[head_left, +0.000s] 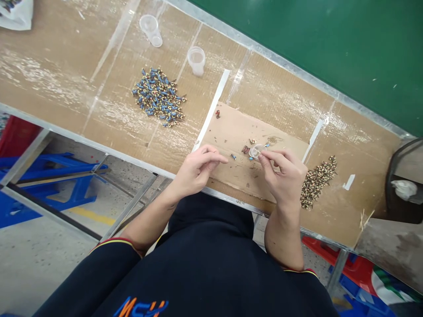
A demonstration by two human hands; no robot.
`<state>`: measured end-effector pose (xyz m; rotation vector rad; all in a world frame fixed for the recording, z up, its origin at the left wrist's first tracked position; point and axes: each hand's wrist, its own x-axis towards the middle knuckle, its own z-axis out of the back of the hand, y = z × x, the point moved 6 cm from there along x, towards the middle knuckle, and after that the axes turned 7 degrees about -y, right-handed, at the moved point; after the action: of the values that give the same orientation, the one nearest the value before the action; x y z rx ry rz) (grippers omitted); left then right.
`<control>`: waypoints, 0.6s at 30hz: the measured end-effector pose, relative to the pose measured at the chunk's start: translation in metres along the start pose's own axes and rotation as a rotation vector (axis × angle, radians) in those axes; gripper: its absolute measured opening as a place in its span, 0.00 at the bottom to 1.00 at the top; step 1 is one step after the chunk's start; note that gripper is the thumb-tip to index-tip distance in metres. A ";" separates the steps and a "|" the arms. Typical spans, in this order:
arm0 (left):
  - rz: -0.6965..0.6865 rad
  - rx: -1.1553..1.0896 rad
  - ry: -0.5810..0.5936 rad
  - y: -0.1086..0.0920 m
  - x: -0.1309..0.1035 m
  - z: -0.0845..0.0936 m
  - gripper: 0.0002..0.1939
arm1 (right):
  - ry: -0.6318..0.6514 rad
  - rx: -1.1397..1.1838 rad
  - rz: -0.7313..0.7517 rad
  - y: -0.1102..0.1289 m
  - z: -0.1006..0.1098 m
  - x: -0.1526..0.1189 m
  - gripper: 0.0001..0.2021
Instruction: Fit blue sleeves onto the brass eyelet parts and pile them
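My right hand pinches a thin pale stick, which looks like a toothpick, with its tip over a small clear dish. My left hand holds nothing that I can see; its index finger stretches right and the other fingers are loosely curled. Just past that fingertip a tiny blue figure piece lies on the cardboard sheet. Beside the dish are dark red pieces and a small tan piece. Another red piece lies near the sheet's upper left corner.
Left of the sheet is a heap of blue and yellow figure pieces. Two clear plastic cups are behind it. A heap of brown and cream pieces lies at right. Loose sticks rest at the table's right corner.
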<state>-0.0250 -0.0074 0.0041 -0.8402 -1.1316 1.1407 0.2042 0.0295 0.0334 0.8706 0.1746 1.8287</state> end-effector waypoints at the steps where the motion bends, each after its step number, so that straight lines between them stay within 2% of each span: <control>1: 0.068 -0.095 -0.038 0.005 -0.002 -0.001 0.13 | -0.007 -0.003 -0.002 0.000 0.000 0.001 0.06; 6: 0.360 -0.615 -0.173 0.024 -0.009 -0.013 0.19 | -0.028 0.008 -0.011 0.001 -0.001 0.001 0.06; 9: 0.471 -0.803 -0.195 0.026 -0.010 -0.019 0.21 | -0.053 0.014 0.000 0.004 0.000 0.001 0.05; 14: 0.601 -0.917 -0.236 0.025 -0.015 -0.026 0.24 | -0.028 0.008 -0.010 0.005 -0.004 0.003 0.07; 18: 0.699 -0.939 -0.220 0.022 -0.023 -0.034 0.25 | -0.077 0.004 0.002 0.005 -0.002 0.005 0.06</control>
<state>0.0021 -0.0230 -0.0307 -1.9849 -1.6504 1.2570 0.1983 0.0321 0.0361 0.9432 0.1289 1.7934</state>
